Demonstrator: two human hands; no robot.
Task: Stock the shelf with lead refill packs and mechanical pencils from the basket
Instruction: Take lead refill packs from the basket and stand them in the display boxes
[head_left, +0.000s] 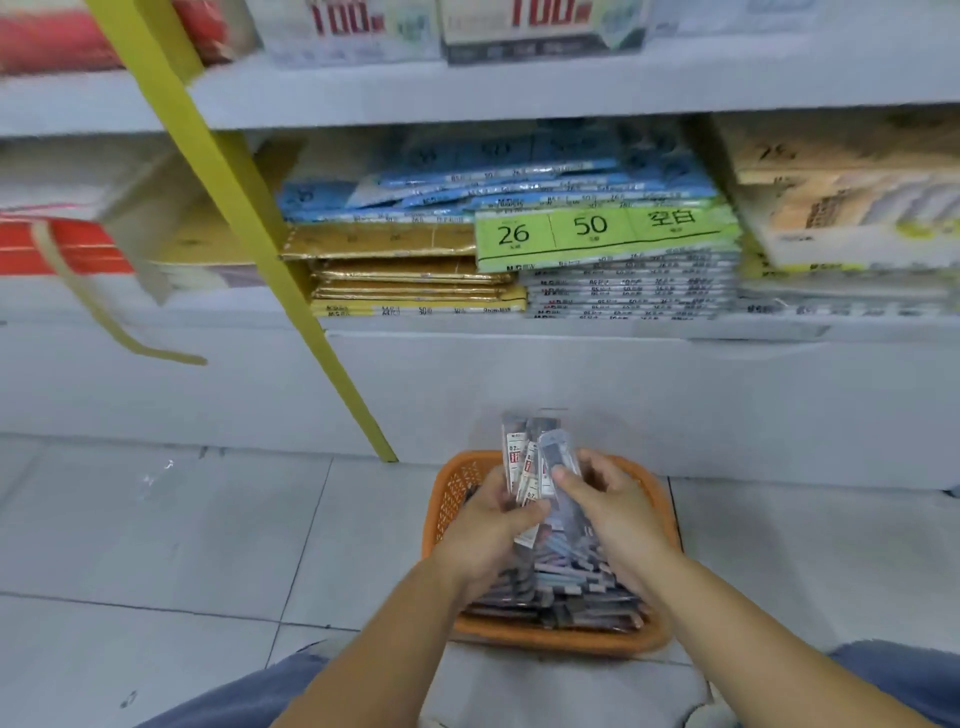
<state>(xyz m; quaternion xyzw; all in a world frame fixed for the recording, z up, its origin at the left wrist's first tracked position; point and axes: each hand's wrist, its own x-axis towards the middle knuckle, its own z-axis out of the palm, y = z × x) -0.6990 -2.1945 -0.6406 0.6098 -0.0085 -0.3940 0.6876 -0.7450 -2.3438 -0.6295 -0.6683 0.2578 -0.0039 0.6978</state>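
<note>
An orange plastic basket (561, 638) sits on the tiled floor in front of the shelf, filled with several flat packs (566, 577) of lead refills and pencils. Above it both hands hold a fanned bunch of lead refill packs (524, 457) upright. My left hand (491, 525) grips the bunch from the left, thumb across its lower part. My right hand (610, 501) holds the clear pack at the right side of the bunch, thumb on its face. The view is motion-blurred.
The white shelf base (623, 395) rises just behind the basket. The lower shelf holds stacked blue, gold and green paper packs (597, 228). A yellow slanted post (291, 280) stands left of the basket. My knees in blue trousers (904, 675) frame the bottom.
</note>
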